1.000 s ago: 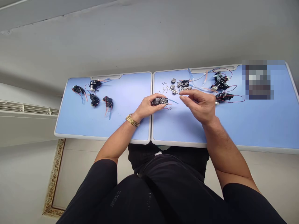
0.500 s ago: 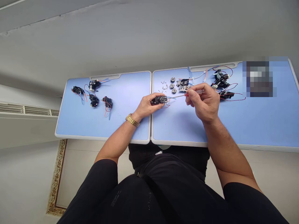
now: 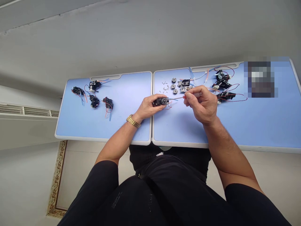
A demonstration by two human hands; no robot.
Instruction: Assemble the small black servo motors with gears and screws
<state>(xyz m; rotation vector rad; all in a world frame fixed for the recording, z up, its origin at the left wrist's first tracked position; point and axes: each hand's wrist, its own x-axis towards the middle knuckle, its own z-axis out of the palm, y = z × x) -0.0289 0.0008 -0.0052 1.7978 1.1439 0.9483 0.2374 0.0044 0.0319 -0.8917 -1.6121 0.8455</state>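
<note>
Over the middle of the blue table [image 3: 127,94], the left hand [image 3: 148,107] wraps its fingers round a small black geared motor [image 3: 161,101]; the right hand [image 3: 202,105] pinches a slim screwdriver [image 3: 192,97], tip at the motor. Light, with fragile thin leads [image 3: 168,108]: take hold by the body.

In my left hand [image 3: 147,108] is a small black plastic motor housing [image 3: 160,101], matt, with a shiny metal part on it. Near this housing, my right hand [image 3: 202,105] has a screwdriver with a thin bright steel shaft [image 3: 176,98] and a clear glossy plastic handle [image 3: 197,94]. Under the housing is a smooth pale blue plastic tabletop [image 3: 181,131]. Beyond the housing lie tiny shiny metal screws [image 3: 165,87]; to its left, a gold metal link watch [image 3: 133,121] shines.
</note>
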